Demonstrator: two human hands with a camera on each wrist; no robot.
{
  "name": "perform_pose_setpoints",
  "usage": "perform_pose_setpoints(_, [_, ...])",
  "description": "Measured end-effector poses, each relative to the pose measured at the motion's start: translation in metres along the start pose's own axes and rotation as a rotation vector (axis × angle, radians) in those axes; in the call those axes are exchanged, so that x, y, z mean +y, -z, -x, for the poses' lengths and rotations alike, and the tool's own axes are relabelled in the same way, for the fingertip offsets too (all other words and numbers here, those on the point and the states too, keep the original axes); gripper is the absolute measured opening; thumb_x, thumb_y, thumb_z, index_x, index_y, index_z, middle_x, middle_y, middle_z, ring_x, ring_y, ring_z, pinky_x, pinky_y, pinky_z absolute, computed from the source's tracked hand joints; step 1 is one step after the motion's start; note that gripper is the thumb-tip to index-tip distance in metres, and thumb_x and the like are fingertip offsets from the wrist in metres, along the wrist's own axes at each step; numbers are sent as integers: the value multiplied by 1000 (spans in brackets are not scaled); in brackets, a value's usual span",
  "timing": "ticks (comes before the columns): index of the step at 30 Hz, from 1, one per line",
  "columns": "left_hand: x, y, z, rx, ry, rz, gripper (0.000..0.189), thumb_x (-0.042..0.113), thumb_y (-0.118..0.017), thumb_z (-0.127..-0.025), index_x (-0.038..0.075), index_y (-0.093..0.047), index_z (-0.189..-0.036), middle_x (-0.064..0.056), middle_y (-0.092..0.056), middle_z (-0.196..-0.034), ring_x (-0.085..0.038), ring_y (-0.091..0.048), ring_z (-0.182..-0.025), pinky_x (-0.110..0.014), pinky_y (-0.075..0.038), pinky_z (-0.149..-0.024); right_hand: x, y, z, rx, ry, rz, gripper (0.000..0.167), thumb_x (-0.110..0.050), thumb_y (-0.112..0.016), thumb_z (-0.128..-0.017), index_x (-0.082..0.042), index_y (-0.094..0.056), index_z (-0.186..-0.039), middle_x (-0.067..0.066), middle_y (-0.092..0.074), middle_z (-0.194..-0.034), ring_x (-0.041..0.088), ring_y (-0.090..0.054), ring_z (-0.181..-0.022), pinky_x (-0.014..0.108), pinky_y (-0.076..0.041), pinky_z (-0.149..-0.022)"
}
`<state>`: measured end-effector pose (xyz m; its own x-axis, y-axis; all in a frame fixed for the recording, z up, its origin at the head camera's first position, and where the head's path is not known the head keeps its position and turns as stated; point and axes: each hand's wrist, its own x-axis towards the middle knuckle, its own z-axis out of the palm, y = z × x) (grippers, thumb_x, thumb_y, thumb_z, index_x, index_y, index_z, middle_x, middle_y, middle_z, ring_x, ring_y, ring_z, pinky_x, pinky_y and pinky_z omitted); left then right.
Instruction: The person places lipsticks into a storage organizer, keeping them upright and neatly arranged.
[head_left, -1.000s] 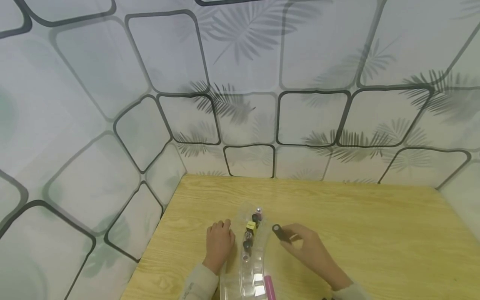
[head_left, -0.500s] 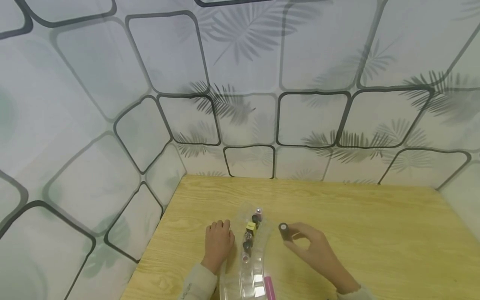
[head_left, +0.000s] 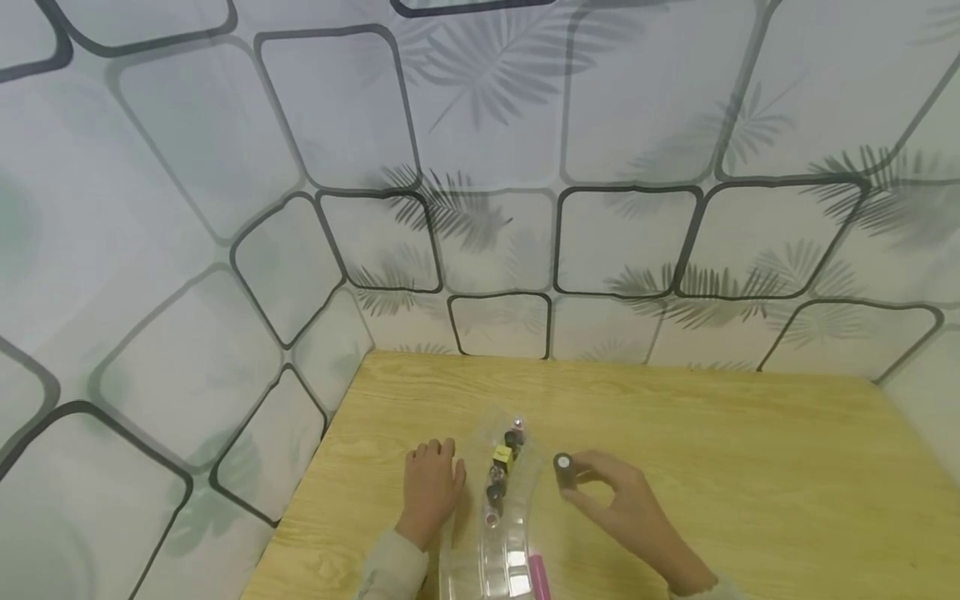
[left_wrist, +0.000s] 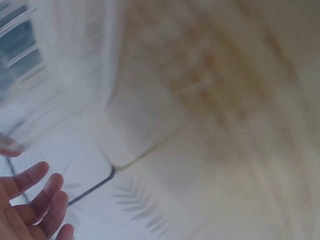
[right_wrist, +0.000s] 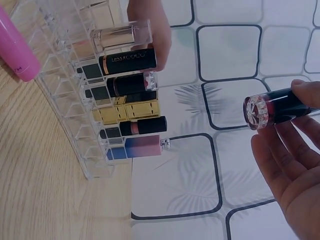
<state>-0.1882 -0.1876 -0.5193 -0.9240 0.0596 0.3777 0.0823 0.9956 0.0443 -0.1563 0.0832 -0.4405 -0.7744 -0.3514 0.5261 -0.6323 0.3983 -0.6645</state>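
A clear acrylic lipstick organizer (head_left: 516, 546) stands on the table with a row of lipsticks, among them a gold one (right_wrist: 127, 110), a black one with lettering (right_wrist: 129, 62) and a pink-and-blue one (right_wrist: 137, 148). To its right, my right hand (head_left: 618, 504) pinches a dark lipstick (right_wrist: 280, 106) between thumb and fingers, apart from the organizer. One end of that lipstick is clear and faceted. My left hand (head_left: 432, 487) is at the organizer's left side, holding nothing; the left wrist view shows its fingers (left_wrist: 52, 215) loosely bent and spread.
A pink tube (head_left: 539, 577) lies on the wooden table (head_left: 750, 467) along the organizer's right side. Patterned walls (head_left: 495, 242) with leaf prints rise behind the table and at the left.
My right hand has shifted slightly right and nearer with the lipstick, whose pale end now faces up more. My left hand has drifted a little left. The row of lipsticks looks the same.
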Motion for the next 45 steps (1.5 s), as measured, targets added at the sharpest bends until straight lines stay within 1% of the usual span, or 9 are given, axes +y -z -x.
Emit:
perform_pose_setpoints(3, [0,13,0,69,-33,33,20,25,-67,-80,10,-59,-90,-7,-61,-80,-22,-56,-72,-38,-48,-70,-1,-1,0,1,21,4,31,-4,-74,-73,-13,-66,-102,-1,-70,-97,3,-64,-83,30,-56,-73])
perform_pose_setpoints(7, [11,45,-4,112,-114,129,20,22,-70,-78,12,-59,-92,-4,-62,-83,-19,-58,-75,-37,-49,-72,-1,-2,0,-3,45,-1,32,-2,-74,-73,-15,-66,-101,-2,-70,-97,4,-64,-84,28,-55,-72])
perform_pose_setpoints(12, [40,92,-9,103,-298,275,23,26,-70,-80,15,-62,-99,1,-63,-91,-15,-60,-84,-33,-50,-79,0,-2,1,-16,44,13,33,-2,-75,-72,-15,-66,-101,-2,-70,-98,3,-64,-85,27,-55,-72])
perform_pose_setpoints(16, [64,113,-13,132,-460,351,27,31,-68,-80,16,-63,-101,2,-64,-94,-13,-61,-90,-33,-50,-85,2,-3,1,-35,45,11,33,-4,-74,-73,-15,-66,-103,-4,-70,-99,3,-63,-86,27,-54,-72])
perform_pose_setpoints(21, [82,119,-18,119,-531,349,23,37,-64,-83,18,-63,-96,6,-60,-90,-8,-57,-87,-29,-47,-83,2,-1,1,-62,45,13,31,-7,-74,-76,-16,-65,-104,-5,-70,-99,4,-63,-88,26,-54,-73])
perform_pose_setpoints(29, [90,121,-19,88,-583,311,23,43,-65,-82,21,-62,-91,10,-60,-89,-6,-57,-87,-27,-47,-85,0,1,3,-78,52,15,28,-12,-72,-79,-18,-64,-105,-7,-69,-100,3,-64,-86,26,-54,-73])
perform_pose_setpoints(37, [91,121,-18,128,-561,312,22,40,-66,-82,20,-62,-91,9,-61,-91,-6,-57,-88,-28,-47,-87,3,-3,5,-68,39,9,31,-10,-73,-77,-17,-64,-106,-6,-69,-99,3,-64,-87,25,-54,-74])
perform_pose_setpoints(41, [87,120,-17,171,-537,346,21,35,-68,-79,18,-63,-90,7,-61,-90,-7,-57,-86,-28,-48,-85,6,-1,4,-62,29,11,33,-7,-75,-75,-18,-64,-105,-10,-68,-94,0,-62,-81,25,-53,-75])
perform_pose_setpoints(45, [81,118,-16,179,-516,391,20,31,-70,-78,17,-62,-89,6,-61,-89,-8,-58,-87,-29,-49,-84,6,6,1,-17,40,31,36,-4,-77,-70,-19,-65,-101,-10,-68,-91,-1,-61,-78,24,-53,-76])
